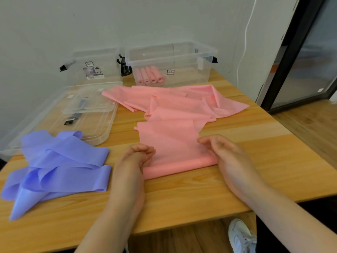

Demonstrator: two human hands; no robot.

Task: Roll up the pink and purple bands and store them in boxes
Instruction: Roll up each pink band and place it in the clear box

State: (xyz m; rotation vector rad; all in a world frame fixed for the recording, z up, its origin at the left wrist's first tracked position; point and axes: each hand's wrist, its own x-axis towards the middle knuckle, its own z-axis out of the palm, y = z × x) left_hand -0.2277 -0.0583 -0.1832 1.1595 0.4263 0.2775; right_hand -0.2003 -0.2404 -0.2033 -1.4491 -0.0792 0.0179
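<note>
both hands pinch the near, rolled edge of the thin, smooth pink band, left hand at its left end, right hand at its right. the crumpled purple band lies left on the wooden table. the far right clear box holds four pink rolls; the left box shows only labels.

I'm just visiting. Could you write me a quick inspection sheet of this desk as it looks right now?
Surface: wooden table.
Job's things: pink band, near end rolled; loose purple bands; four pink rolls in right box; left box.
Clutter: clear lids.
Grips: left hand and right hand hold the roll's ends.
Cables: white cable on wall.
Surroundings: dark door frame, shoe.
</note>
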